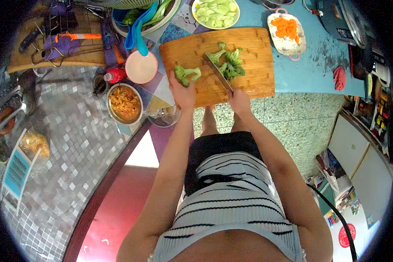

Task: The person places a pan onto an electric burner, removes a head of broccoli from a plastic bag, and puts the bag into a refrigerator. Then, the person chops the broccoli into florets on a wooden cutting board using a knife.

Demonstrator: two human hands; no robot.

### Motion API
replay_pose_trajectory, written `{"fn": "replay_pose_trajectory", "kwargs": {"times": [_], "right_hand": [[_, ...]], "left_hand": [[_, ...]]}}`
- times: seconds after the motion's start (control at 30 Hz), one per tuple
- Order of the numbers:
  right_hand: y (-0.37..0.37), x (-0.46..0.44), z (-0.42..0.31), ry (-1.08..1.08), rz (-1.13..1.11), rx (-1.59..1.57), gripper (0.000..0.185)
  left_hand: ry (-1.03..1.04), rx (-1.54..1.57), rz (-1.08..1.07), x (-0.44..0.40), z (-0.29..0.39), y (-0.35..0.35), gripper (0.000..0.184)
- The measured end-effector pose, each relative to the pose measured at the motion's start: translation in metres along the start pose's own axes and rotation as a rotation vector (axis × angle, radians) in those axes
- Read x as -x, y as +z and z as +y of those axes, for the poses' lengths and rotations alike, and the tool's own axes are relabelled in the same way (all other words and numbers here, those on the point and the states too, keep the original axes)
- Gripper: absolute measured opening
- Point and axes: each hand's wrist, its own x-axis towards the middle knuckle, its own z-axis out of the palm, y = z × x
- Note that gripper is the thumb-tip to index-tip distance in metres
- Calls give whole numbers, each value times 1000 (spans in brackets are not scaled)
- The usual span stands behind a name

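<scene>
A wooden cutting board (257, 56) lies across the counter edge. On its left part my left hand (183, 92) has its fingers closed on a green broccoli piece (187, 74). My right hand (239, 101) grips the handle of a knife (218, 73), whose blade slants up and to the left over the board. Several broccoli florets (231, 70) lie just right of the blade, close to it. The blade is between the held piece and these florets.
Beyond the board stands a plate of sliced cucumber (215, 13); a dish of carrot pieces (286, 30) is at right. To the left are an empty pink-rimmed bowl (141, 67), a bowl of orange-red food (125, 103) and a red bottle (115, 75).
</scene>
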Motion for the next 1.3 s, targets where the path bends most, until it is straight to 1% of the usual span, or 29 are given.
{"fn": "replay_pose_trajectory", "kwargs": {"times": [0.03,0.1,0.13,0.23,0.3,0.33,0.37,0.43,0.5,0.57,0.63,0.73,0.8,0.83,0.87,0.9,0.93,0.97,1.0,1.03,1.07,1.1,1.13,1.17,1.2,1.23,1.27,1.3], "right_hand": [[1,3,0,2,-1,7,23],[1,9,-2,-162,108,-39,21],[2,12,-7,-160,109,-34,21],[11,19,-18,-100,97,-74,18],[21,19,-21,-190,82,15,19],[26,18,-23,-194,84,12,19],[30,18,-25,-157,77,53,19],[30,19,-32,-119,69,93,20],[26,23,-35,-165,126,45,13],[21,26,-38,-148,107,38,13],[23,25,-35,-134,86,33,12],[34,14,-34,-197,120,21,13],[41,-4,-40,-221,144,170,13],[44,-9,-44,-226,145,166,13],[47,-14,-48,-186,138,161,13],[48,-15,-52,-144,129,157,14],[46,-14,-51,-148,132,154,14],[42,-13,-48,-152,82,125,19],[35,-10,-47,-153,31,96,25],[30,-6,-46,-154,32,96,25],[26,-1,-45,-78,40,17,23],[22,3,-42,-2,49,-61,22],[17,7,-39,-3,49,-59,22],[11,11,-35,-70,155,-135,20],[5,14,-31,-138,261,-209,18],[-1,16,-28,-143,259,-201,18],[-7,18,-25,-155,263,-261,18],[-11,19,-23,-168,261,-322,18]], "left_hand": [[-5,5,-2,5,9,3,76],[-211,-65,-115,15,25,7,81],[-222,-88,-130,16,30,7,84],[-273,-113,-169,16,42,7,82],[-310,-120,-206,14,45,6,81],[-344,-128,-244,11,46,5,80],[-342,-130,-241,11,44,6,80],[-188,-120,-147,11,35,11,81],[-164,-104,-166,10,29,12,81],[-146,-87,-185,10,26,12,81],[-71,-122,-129,10,23,15,78],[-88,-75,-176,8,17,16,78],[-66,-82,-204,6,16,15,77],[-41,-97,-238,5,15,13,76],[-35,-102,-232,3,14,11,76],[-104,-100,-283,1,18,7,75],[-174,-93,-333,-1,22,5,73],[-166,-91,-327,-2,27,2,73],[-99,-269,-270,0,32,-1,71],[-37,-447,-212,2,36,-5,69],[-39,-449,-212,2,39,-7,69],[133,-489,-196,0,40,-5,62],[306,-526,-179,-2,41,-2,56],[305,-523,-178,-6,42,1,56],[452,-572,-214,-11,41,7,52],[595,-621,-249,-15,41,13,48],[583,-618,-242,-20,41,20,48],[605,-590,-294,-25,44,24,34]]}}
